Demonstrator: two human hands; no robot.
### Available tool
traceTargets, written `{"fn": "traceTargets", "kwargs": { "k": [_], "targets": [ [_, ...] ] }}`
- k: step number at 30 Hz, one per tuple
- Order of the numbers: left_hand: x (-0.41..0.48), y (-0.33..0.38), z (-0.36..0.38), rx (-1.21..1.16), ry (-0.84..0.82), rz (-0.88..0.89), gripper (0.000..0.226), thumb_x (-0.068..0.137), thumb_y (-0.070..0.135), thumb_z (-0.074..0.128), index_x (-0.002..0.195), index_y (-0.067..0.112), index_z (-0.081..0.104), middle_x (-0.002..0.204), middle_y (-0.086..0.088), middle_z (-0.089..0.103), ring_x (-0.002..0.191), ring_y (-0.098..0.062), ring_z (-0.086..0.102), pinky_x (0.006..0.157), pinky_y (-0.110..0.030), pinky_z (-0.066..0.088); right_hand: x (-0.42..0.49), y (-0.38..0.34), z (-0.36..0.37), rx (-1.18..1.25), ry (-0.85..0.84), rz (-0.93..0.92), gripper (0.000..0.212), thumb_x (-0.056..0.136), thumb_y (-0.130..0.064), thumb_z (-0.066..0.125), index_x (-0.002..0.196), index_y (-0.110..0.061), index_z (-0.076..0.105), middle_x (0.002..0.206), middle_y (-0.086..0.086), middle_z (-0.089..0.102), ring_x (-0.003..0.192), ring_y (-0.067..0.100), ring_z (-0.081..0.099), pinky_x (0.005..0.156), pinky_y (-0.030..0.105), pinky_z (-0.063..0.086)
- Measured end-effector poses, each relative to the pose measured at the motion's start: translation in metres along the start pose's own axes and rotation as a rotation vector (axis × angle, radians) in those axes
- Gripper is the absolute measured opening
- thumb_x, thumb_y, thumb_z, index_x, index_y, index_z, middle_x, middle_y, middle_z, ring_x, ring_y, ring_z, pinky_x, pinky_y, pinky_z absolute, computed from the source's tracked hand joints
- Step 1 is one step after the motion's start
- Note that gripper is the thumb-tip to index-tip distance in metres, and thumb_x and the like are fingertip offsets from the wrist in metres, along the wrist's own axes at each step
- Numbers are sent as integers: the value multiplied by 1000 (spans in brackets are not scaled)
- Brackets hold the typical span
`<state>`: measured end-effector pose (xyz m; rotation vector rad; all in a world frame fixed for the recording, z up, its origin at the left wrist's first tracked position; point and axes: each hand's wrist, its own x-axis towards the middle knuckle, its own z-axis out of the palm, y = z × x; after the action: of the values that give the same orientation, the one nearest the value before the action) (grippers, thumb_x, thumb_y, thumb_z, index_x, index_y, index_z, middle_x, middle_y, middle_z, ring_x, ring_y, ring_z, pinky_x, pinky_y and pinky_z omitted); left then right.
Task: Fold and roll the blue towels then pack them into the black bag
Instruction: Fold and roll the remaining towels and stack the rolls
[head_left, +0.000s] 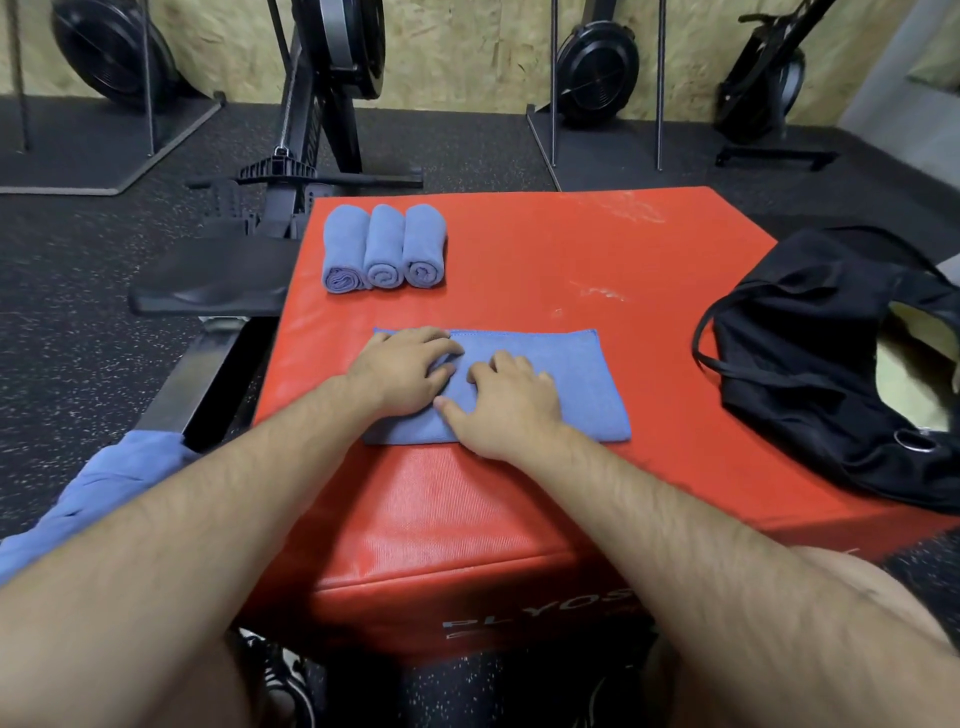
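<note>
A person seated at a red padded plyo box (545, 249) presses both hands on a folded blue towel (582, 384) that lies flat near the box's front edge, long side running L to R. The left hand (402, 371) covers the towel's L half, fingers close together and lightly bent, tips down on the cloth. The right hand (501, 410) sits just beside it at ctr, palm down, fingers slightly apart and laid flat, thumb stretched toward the L hand; the two hands almost touch. Neither hand lifts the cloth. At the far L of the box top, three rolled blue towels (383, 247) lie side by side, touching, spiral ends facing the camera. The black bag (800, 353) slumps on the R side of the box, well apart from the towel, mouth open w/ a pale lining (904, 374) showing, a thin strap (698, 338) looping off its L side and a metal ring (915, 442) near its front. A heap of loose blue cloth (104, 483) lies at lower L, beside the person's L forearm. Behind the box stands a black rowing machine (311, 130) w/ its seat (218, 280) just L of the box; more machines line a chipboard wall (467, 47) in the bkgd, over speckled rubber flooring (78, 338).
</note>
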<state>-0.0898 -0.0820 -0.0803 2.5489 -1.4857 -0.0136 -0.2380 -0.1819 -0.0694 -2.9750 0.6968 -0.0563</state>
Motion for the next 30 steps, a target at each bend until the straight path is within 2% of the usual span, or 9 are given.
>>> {"fn": "traceTargets", "kwargs": {
  "k": [5,9,13,15,17,21,23,27,30],
  "targets": [
    [-13,4,-15,138,2,-61,38,93,60,48,122,39,60,110,4,54,109,-23,52,86,-38,33,4,31,-7,-12,-33,-105,50,88,-45,49,137,-33,52,139,-3,47,130,23,40,102,42,32],
    [-30,19,-17,1,-20,-28,33,89,58,55,105,31,66,90,11,50,97,-18,58,79,-34,34,9,76,-14,-65,19,-118,45,91,-37,50,135,-39,56,142,-8,49,132,22,38,105,40,29],
    [-48,30,-13,-24,26,74,30,88,50,64,104,25,68,93,8,49,97,-20,57,81,-34,44,-8,97,-17,98,111,-215,26,91,-33,58,115,-34,67,120,-9,58,113,23,45,95,40,40],
    [-55,31,-13,-112,19,160,22,86,44,67,97,25,67,95,5,55,94,-20,56,82,-37,48,-22,97,-20,228,78,-356,17,87,-25,64,102,-28,70,104,-6,59,96,17,48,90,40,44],
    [-63,30,-13,-242,-71,260,20,83,44,66,89,25,65,91,4,55,85,-14,54,80,-38,48,-40,96,-23,324,-20,-480,10,85,-24,71,94,-24,72,93,-4,59,85,11,51,85,37,47],
    [-80,19,-17,-284,-179,331,34,78,50,73,102,27,65,99,9,53,90,-7,48,82,-17,40,-63,98,-20,324,-169,-536,29,82,-39,78,105,-22,71,102,-5,59,95,7,52,87,21,40],
    [-85,11,-19,-252,-164,345,36,80,48,76,108,27,65,104,11,52,93,-6,46,84,-16,39,-63,102,-20,317,-173,-533,32,83,-37,78,109,-21,70,105,-5,58,96,5,50,87,18,37],
    [-91,7,-22,-240,-126,366,41,82,55,63,108,24,67,106,12,57,95,-6,51,91,-31,45,-66,101,-21,187,-70,-559,17,87,-26,69,102,-17,69,100,-2,62,93,17,59,84,33,47],
    [-95,7,-20,-227,-92,360,44,82,59,64,109,24,66,107,12,56,98,-5,51,92,-24,43,-68,99,-18,124,-21,-542,13,87,-22,61,97,-15,66,94,0,64,89,23,61,79,39,48]
  ]
}}
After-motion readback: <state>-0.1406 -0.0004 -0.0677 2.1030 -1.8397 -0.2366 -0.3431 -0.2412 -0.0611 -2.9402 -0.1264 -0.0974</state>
